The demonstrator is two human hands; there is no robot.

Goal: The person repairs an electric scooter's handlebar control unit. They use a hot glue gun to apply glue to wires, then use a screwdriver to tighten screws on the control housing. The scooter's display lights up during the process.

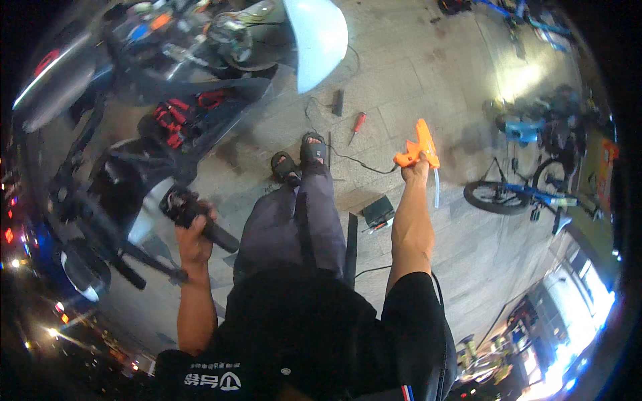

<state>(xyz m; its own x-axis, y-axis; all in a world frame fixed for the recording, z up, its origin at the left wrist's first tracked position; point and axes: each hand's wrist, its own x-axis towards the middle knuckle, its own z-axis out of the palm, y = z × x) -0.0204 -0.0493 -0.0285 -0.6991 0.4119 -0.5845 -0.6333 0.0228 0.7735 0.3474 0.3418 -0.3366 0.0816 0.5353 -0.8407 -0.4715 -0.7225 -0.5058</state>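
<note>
My right hand holds an orange glue gun, with a pale glue stick sticking out of its back and a black cord running from it toward my feet. My left hand is closed on a black handlebar grip with a dark fitting at its upper end, beside the dark scooter; whether it is attached is unclear. A red screwdriver and a black bar-shaped piece lie on the floor beyond my feet. A dark box lies left of my right forearm.
The scooter's white panel juts out at the top, near red-and-black parts. Bicycles stand at the right on the tiled pavement. A lit shopfront is at lower right. A long dark strip lies beside my legs.
</note>
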